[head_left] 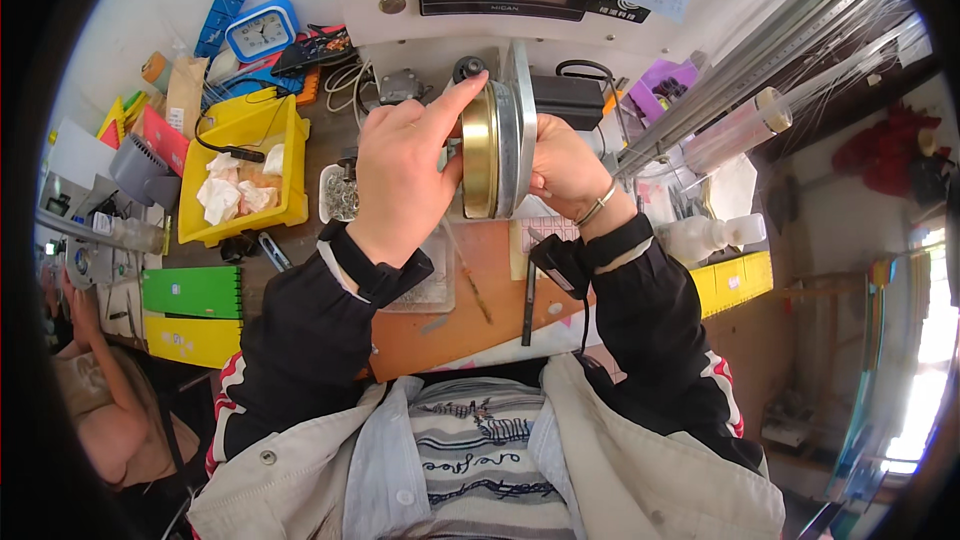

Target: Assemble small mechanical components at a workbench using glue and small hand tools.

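In front of me, a round brass-coloured metal disc (pixel 479 155) stands on edge against a grey metal ring (pixel 506 150). A silver metal plate (pixel 521 105) is upright on the ring's right side. My left hand (pixel 405 160) grips the brass disc from the left, its index finger stretched along the upper rim and its other fingertips partly hidden. From the right, my right hand (pixel 568 165) holds the plate, with curled fingers showing at its lower edge and the rest behind it. Whether these metal parts are joined to the machine cannot be made out.
A yellow bin (pixel 292 165) with crumpled white tissue stands at left, near a blue clock (pixel 262 30). Below my hands lie a clear tray (pixel 425 285) and a black-handled tool (pixel 528 305) on an orange board (pixel 430 340). Metal rails (pixel 740 60) slant at right; another person's arm (pixel 105 380) shows at left.
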Demonstrator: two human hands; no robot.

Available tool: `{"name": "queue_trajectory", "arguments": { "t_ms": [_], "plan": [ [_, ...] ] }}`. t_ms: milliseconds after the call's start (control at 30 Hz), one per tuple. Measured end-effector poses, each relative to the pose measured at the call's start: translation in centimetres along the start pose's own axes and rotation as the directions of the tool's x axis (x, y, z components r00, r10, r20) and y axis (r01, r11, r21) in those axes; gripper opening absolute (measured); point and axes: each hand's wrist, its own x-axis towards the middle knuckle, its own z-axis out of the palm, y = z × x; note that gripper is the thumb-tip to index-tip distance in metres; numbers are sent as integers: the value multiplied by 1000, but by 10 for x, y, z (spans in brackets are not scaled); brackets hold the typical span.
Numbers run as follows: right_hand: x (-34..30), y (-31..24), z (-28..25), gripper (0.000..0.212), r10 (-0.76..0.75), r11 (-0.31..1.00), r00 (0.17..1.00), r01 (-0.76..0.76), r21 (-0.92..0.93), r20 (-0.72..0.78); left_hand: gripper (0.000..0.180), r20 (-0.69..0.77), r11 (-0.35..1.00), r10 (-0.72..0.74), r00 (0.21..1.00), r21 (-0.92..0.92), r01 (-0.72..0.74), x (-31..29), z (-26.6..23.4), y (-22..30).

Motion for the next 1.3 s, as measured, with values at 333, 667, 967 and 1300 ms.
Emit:
{"name": "queue_trajectory", "arguments": {
  "t_ms": [333, 667, 967, 1300],
  "plan": [
    [-56, -8, 0, 38, -72, 956, 921, -46, -290, -383, 38, 215, 813, -315, 925, -441, 379, -16, -62, -32],
    [-160, -12, 52, 32, -122, 865, 865, -148, -480, -487, 25, 97, 876, -458, 883, 217, 431, -107, -126, -129],
    [-112, 38, 116, 27, -68, 746, 992, -19, -665, -104, 16, 342, 999, -51, 938, 34, 42, -110, -37, -41],
    [-122, 60, 107, 20, -80, 754, 965, -104, -649, -248, 11, 369, 988, -150, 917, 31, 149, -115, -26, -48]
  ]
}}
